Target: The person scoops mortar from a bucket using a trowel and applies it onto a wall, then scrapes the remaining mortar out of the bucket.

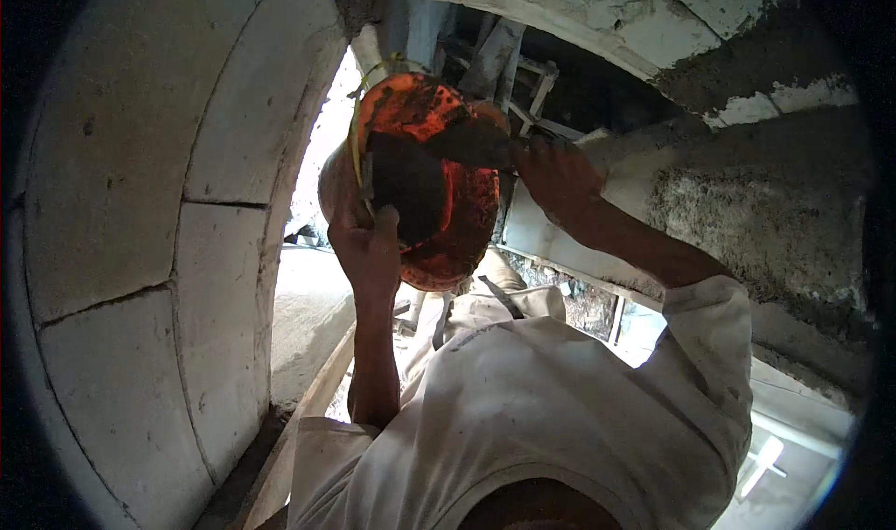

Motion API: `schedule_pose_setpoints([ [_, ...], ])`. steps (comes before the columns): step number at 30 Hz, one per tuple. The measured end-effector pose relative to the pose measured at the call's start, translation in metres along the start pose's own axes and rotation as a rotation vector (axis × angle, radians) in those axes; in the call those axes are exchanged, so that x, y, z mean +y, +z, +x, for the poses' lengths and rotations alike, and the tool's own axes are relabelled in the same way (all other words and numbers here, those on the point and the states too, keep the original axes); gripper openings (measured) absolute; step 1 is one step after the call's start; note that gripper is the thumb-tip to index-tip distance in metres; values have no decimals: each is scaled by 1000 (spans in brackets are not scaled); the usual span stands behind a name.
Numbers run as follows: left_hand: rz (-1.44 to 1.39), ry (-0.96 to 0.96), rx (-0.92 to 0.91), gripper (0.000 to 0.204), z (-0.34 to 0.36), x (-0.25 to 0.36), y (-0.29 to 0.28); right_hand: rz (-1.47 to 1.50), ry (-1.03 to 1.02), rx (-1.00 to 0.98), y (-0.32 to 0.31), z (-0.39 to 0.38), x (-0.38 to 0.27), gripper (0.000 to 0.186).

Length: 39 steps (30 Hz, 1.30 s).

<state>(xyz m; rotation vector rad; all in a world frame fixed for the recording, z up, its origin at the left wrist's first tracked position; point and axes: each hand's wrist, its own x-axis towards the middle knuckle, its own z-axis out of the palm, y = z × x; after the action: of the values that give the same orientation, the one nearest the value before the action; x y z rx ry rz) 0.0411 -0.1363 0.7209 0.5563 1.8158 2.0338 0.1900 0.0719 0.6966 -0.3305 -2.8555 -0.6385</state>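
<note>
An orange bucket (481,213) with dark smears of mortar inside hangs or stands in front of me, its mouth toward my view. My left hand (367,250) is closed on the edge of a dark flat plate (406,189), which lies across the bucket's mouth; its exact kind is unclear. My right hand (560,175) grips a trowel (467,145) by its handle, on the right of the bucket. The trowel's dark blade points left, over the bucket's opening and close to the plate's upper edge. Most of the handle is hidden by my fingers.
A wall of large pale blocks (112,213) with mortar joints rises close on the left. Overhead right runs a pale block edge (579,17); a rough mortar-smeared wall (737,213) stands at the right. Wooden pieces (504,59) show behind the bucket.
</note>
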Motion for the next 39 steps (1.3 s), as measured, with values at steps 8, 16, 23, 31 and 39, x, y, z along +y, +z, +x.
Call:
schedule_pose_setpoints([
  [8,194,223,-74,66,-17,10,2,465,-207,-684,34,-5,-48,34],
  [16,-136,138,-25,71,-15,2,-14,1222,10,-337,35,-35,-80,39],
  [23,-266,-30,34,70,-20,-3,-28,868,20,-513,2,-35,-37,44],
  [31,-355,-68,130,64,-18,3,-21,697,113,-655,-50,-30,10,41],
  [39,-274,-179,316,56,-12,-41,-45,1015,-168,-621,-112,23,85,35],
])
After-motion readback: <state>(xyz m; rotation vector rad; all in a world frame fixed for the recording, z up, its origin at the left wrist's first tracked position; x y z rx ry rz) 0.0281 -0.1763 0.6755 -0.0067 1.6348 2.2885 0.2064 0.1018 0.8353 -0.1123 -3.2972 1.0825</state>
